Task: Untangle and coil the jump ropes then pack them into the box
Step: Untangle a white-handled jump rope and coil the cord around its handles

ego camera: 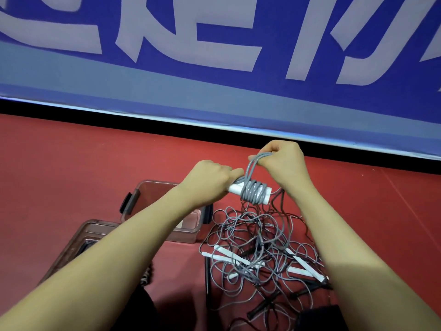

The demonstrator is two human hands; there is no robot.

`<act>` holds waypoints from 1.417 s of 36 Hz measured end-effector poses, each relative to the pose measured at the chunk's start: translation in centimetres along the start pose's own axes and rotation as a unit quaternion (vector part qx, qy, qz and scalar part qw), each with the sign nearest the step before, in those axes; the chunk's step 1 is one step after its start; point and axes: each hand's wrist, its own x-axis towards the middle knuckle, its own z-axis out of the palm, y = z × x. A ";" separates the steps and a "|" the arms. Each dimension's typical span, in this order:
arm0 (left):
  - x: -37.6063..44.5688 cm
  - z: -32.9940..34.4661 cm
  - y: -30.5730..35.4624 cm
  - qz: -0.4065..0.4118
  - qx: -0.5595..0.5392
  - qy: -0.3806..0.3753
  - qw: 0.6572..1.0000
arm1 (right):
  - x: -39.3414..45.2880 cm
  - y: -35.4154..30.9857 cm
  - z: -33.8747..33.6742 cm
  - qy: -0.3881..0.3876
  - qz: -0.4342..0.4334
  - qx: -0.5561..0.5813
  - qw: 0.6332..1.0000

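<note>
Fingers [274, 151] pinch grey rope [254, 191] — looped above white handles [266, 199].

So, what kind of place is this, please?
Probably a sports hall: a red sports floor, a blue barrier banner with large white characters, and tangled jump ropes on the floor.

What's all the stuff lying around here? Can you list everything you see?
wrapped jump rope: one, grey cord wound round white handles, held up between the hands
tangled ropes: a pile, grey and black cords with white and black handles, on the floor at right
box: one, clear with black latches, on the floor at left
lid: one, clear, nearer than the box
floor: red
banner: blue with pale lettering, behind
left hand: grips the handles
right hand: holds the cord loops
</note>
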 end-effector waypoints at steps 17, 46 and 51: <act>1.4 -3.0 0.7 -0.316 -0.118 0.039 0.941 | -1.5 -0.4 1.7 -0.121 -0.054 -0.129 0.983; -0.6 1.3 -0.5 -0.107 0.098 -0.113 0.983 | -1.5 -1.6 0.5 -0.124 -0.146 -0.123 0.974; -0.9 1.4 -0.7 -0.015 0.056 -0.051 0.997 | -0.8 -0.8 0.5 -0.110 -0.088 -0.115 0.983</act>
